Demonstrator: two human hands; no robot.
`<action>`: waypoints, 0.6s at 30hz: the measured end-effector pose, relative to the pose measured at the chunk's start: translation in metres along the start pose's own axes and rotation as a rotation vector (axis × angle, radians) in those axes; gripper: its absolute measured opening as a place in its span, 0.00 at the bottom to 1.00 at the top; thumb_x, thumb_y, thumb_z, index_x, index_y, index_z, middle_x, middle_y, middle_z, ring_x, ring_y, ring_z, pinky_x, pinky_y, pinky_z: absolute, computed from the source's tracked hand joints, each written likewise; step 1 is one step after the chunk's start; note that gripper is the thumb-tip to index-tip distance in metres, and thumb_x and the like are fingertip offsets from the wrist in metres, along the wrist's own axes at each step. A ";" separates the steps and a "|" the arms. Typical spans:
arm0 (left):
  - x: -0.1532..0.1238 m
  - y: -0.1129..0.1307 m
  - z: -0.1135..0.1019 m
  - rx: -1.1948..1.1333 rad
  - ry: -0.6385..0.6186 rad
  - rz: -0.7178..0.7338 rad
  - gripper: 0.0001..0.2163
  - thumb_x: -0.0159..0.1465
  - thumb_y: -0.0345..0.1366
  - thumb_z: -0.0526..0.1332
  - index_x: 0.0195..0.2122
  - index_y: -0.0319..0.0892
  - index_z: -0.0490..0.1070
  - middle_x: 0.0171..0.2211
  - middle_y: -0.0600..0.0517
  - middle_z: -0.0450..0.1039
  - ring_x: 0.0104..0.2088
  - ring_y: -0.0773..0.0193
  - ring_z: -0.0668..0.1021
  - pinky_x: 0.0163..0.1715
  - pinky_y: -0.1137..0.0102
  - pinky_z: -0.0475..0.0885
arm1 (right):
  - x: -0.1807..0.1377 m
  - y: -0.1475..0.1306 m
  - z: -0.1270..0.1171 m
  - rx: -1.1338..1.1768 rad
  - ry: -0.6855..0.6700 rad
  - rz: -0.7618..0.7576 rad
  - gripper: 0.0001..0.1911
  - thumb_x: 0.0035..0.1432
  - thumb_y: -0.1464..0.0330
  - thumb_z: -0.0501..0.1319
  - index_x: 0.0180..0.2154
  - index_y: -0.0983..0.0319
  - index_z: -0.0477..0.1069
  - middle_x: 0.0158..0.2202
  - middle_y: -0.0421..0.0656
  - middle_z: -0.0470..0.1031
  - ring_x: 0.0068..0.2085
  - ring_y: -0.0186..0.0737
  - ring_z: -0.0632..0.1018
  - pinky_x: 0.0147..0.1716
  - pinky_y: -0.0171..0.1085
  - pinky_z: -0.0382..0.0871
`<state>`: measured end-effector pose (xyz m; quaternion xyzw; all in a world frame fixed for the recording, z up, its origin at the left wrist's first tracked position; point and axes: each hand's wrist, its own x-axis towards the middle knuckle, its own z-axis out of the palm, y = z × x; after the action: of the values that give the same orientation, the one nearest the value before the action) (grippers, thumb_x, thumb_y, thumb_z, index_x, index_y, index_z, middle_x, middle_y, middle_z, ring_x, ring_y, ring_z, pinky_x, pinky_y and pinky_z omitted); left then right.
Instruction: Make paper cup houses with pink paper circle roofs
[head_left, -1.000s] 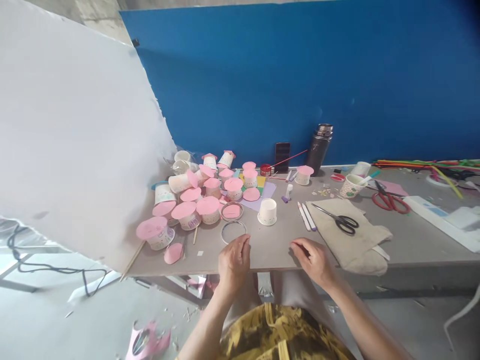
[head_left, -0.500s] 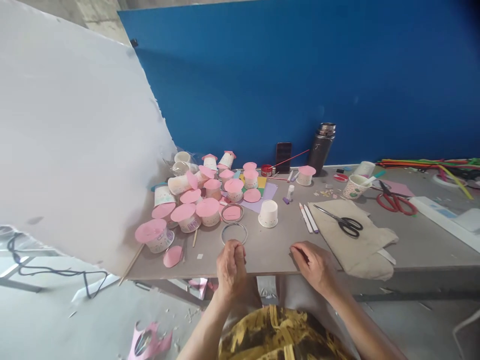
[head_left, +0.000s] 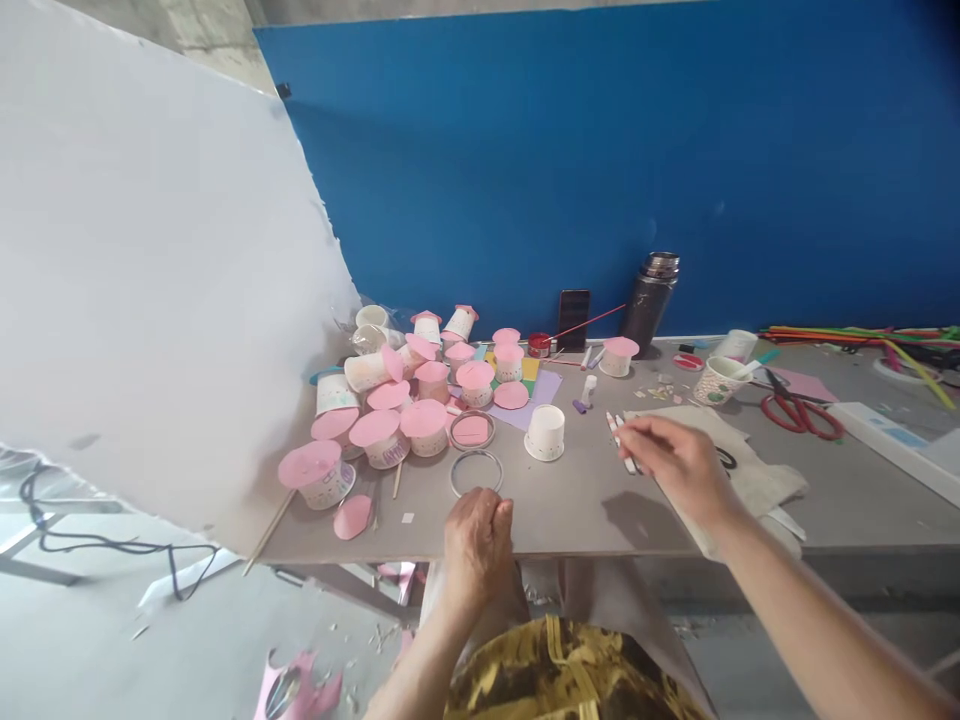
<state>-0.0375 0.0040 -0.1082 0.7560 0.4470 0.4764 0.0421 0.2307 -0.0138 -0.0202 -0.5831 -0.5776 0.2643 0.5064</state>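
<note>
My left hand (head_left: 478, 540) rests at the table's front edge, curled into a loose fist with nothing visible in it. Just beyond its knuckles lies a metal ring (head_left: 477, 472). My right hand (head_left: 679, 465) is held above the table, fingers stretched forward and slightly apart, over two white marker pens (head_left: 612, 428). Whether the fingertips touch the pens is unclear. Behind this hand, scissors with black handles (head_left: 726, 460) lie mostly hidden on a beige cloth (head_left: 772, 480). Between my hands, farther back, a white paper cup (head_left: 544, 432) stands upside down.
Several cups with pink paper discs (head_left: 426, 418) crowd the left. A glue stick (head_left: 589, 388), dark thermos (head_left: 651, 300) and phone (head_left: 574, 315) are toward the back. Red-handled scissors (head_left: 806, 418) and a patterned cup (head_left: 716, 383) stand right. A blue panel (head_left: 487, 170) borders the back.
My right hand has risen from the table's front edge and moved forward and right, over the pens and cloth. My left hand stays in a fist. The view has shifted slightly.
</note>
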 end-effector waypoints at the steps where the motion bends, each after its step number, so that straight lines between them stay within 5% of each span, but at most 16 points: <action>1: 0.000 0.000 0.000 0.002 0.004 0.004 0.17 0.73 0.35 0.49 0.24 0.47 0.56 0.20 0.56 0.62 0.22 0.64 0.66 0.26 0.69 0.59 | 0.020 -0.011 0.001 0.030 -0.039 0.039 0.15 0.64 0.55 0.64 0.37 0.61 0.78 0.29 0.43 0.79 0.24 0.33 0.70 0.21 0.33 0.64; 6: 0.000 0.002 0.002 0.034 0.059 0.041 0.17 0.72 0.31 0.51 0.25 0.47 0.55 0.20 0.57 0.62 0.21 0.65 0.66 0.25 0.69 0.58 | 0.126 -0.026 0.048 -0.026 -0.273 0.291 0.08 0.63 0.64 0.67 0.39 0.64 0.77 0.37 0.47 0.81 0.26 0.30 0.71 0.24 0.32 0.66; 9: 0.000 0.003 0.000 0.026 0.064 0.065 0.16 0.72 0.30 0.52 0.25 0.47 0.55 0.20 0.56 0.63 0.22 0.64 0.68 0.25 0.69 0.60 | 0.172 -0.010 0.080 -0.132 -0.329 0.421 0.13 0.66 0.64 0.66 0.49 0.66 0.75 0.45 0.49 0.79 0.38 0.38 0.80 0.36 0.39 0.77; 12: 0.000 0.004 -0.001 0.019 0.053 0.091 0.15 0.71 0.29 0.53 0.26 0.47 0.56 0.21 0.55 0.64 0.23 0.63 0.69 0.26 0.68 0.60 | 0.197 0.006 0.097 -0.204 -0.358 0.500 0.19 0.69 0.61 0.63 0.57 0.62 0.70 0.55 0.48 0.74 0.50 0.46 0.79 0.49 0.50 0.78; 18: -0.003 0.000 0.001 -0.040 0.061 0.136 0.13 0.70 0.26 0.53 0.28 0.47 0.56 0.21 0.55 0.64 0.24 0.62 0.67 0.27 0.66 0.59 | 0.208 0.027 0.107 -0.253 -0.386 0.556 0.20 0.69 0.61 0.64 0.58 0.62 0.70 0.57 0.49 0.74 0.51 0.47 0.79 0.50 0.50 0.77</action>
<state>-0.0366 0.0019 -0.1110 0.7689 0.3860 0.5096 0.0110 0.1864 0.2173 -0.0241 -0.7153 -0.5102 0.4235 0.2207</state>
